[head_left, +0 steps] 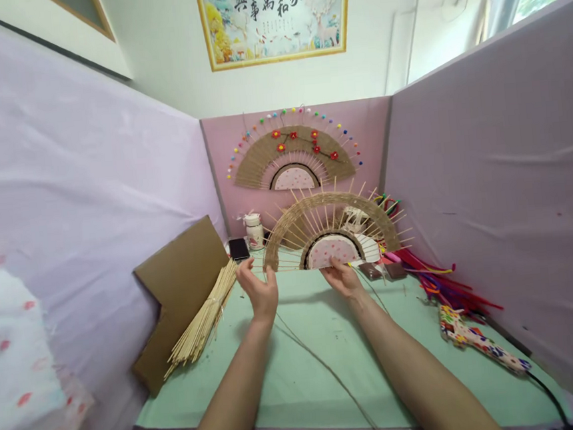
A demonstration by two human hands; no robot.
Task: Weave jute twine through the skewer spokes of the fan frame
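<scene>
A half-round fan frame [326, 201] stands upright above the table. Thin sticks spread from its pink-spotted white half-disc [334, 251], and a woven tan twine band crosses them. My right hand [343, 278] grips the bottom edge of the half-disc, thumb in front and the other fingers partly hidden. At the fan's left end is my left hand [261, 294], fingers apart and thumb raised by the band's lower corner; whether the thumb touches it I cannot tell. A long strand of twine [324, 365] trails from near that corner toward the front edge.
A finished-looking fan [256, 161] with red flowers hangs on the pink back panel. Left lie a stick bundle [208, 319] and cardboard [184, 271]. Right are pipe cleaners [443, 281] and a patterned glue gun [481, 342] with a cord. A phone [239, 248] and white bottle [254, 231] stand behind.
</scene>
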